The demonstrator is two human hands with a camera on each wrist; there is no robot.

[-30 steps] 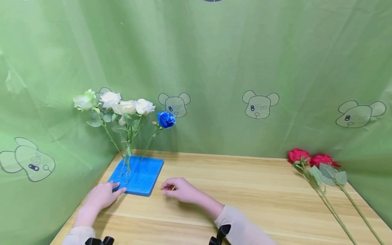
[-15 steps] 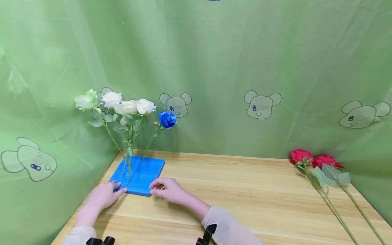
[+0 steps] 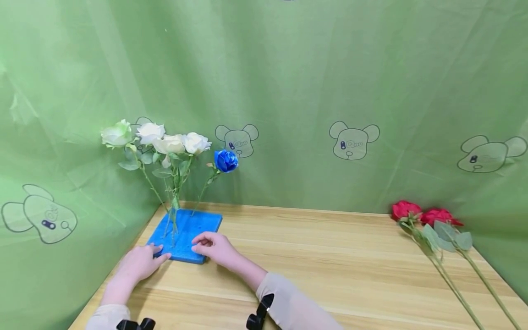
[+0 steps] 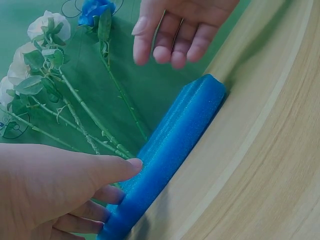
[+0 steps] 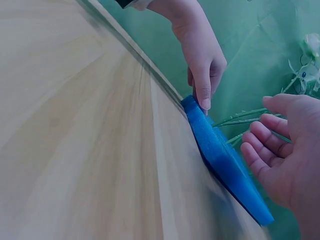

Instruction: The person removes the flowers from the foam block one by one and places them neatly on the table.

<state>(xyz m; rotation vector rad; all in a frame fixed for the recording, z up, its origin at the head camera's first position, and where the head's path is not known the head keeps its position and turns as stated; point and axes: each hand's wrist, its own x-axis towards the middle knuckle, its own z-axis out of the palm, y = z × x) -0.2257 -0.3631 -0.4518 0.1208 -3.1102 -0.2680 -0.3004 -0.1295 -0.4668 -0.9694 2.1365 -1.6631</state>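
A flat blue board (image 3: pixel 187 252) lies at the table's left, with long-stemmed artificial roses standing in it. Several white roses (image 3: pixel 169 144) rise from its left half, and a blue rose (image 3: pixel 225 161) leans right from its back part. My left hand (image 3: pixel 138 263) holds the board's near left corner. In the left wrist view its thumb (image 4: pixel 125 167) presses the top edge, while the other fingers bend against the side. Above the near right corner hovers my right hand (image 3: pixel 216 250), fingers loosely curled with nothing between them, as the right wrist view shows.
Two red roses (image 3: pixel 406 210) lie at the table's right side, stems pointing toward the front. A green curtain (image 3: pixel 288 91) with bear-face prints hangs along the back and sides of the wooden table (image 3: pixel 313 247). The white roses reach close to the curtain.
My right hand has moved left from the table beside the board to above its near right corner. My left hand stays on the near left corner, and the roses stand as before.
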